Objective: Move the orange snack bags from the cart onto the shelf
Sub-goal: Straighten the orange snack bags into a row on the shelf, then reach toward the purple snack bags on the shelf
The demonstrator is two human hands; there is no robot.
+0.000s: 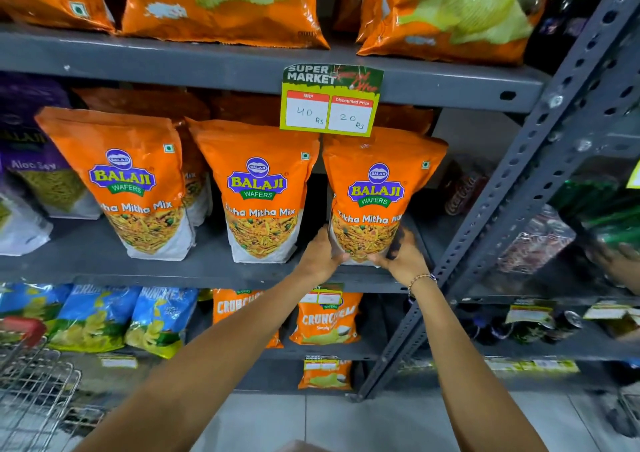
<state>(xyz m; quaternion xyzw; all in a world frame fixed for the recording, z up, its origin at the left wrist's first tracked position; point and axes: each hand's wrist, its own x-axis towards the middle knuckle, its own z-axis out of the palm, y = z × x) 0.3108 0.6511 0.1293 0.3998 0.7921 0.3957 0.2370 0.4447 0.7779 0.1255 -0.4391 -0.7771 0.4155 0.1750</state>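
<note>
Three orange Balaji snack bags stand upright in a row on the grey middle shelf [104,268]. The left bag [124,181] and the middle bag [259,192] stand alone. My left hand [320,254] and my right hand [403,254] clasp the bottom corners of the rightmost orange bag [375,192], which rests on the shelf near its right end. More orange bags stand behind the front row. The wire cart [31,382] shows at the lower left; what lies in it is out of sight.
A price tag [330,100] hangs from the upper shelf edge just above the held bag. A slotted grey upright [512,181] runs diagonally right of it. Purple bags stand far left, blue and orange bags below. Another person's hand [623,268] reaches in at the right edge.
</note>
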